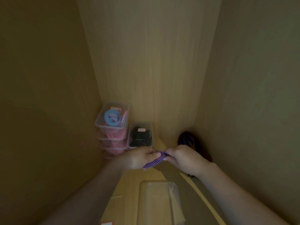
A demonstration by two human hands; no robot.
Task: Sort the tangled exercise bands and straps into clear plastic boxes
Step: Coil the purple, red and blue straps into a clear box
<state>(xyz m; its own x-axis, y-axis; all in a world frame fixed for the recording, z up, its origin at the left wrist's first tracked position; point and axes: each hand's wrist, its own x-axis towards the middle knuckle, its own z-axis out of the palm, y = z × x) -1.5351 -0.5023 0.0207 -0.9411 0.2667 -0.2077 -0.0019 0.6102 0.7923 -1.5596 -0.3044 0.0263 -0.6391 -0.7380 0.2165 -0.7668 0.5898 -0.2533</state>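
A folded purple band [155, 161] is held between both hands above the cupboard floor. My left hand [139, 158] grips its left part with curled fingers. My right hand [183, 157] pinches its right end. A clear empty plastic box [159, 202] stands close in front of me, below the hands. At the back left a stack of clear boxes [112, 127] holds blue and pink bands. Beside it a single clear box [140, 135] holds black straps.
Wooden cupboard walls close in on the left, back and right. A coil of red, blue and black cords [193, 142] lies against the right wall behind my right hand. A small label [106, 223] shows at the bottom edge.
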